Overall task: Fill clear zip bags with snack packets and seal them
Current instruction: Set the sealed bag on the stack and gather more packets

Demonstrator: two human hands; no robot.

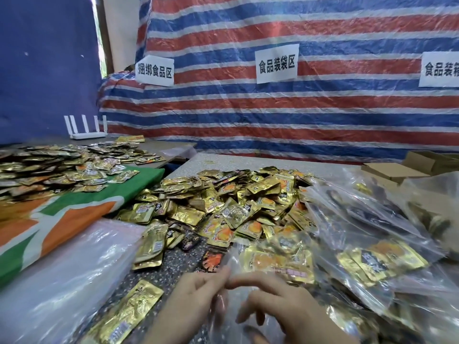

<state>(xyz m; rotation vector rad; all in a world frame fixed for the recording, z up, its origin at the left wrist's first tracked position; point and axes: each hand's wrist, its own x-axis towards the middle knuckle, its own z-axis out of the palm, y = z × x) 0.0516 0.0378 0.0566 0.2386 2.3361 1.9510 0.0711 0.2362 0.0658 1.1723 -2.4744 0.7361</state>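
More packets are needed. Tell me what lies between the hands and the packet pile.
Only the clear zip bag that the left hand and right hand pinch lies before the packet pile; nothing else blocks.

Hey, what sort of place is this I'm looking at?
Probably a makeshift food-packing workshop: heaps of gold snack packets cover the table, a paper sign on the striped tarp marks a food bagging zone, and filled clear zip bags pile up on the right.

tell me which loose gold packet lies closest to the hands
The lone gold packet on the speckled tabletop just left of the left hand; the others sit heaped in the pile farther back.
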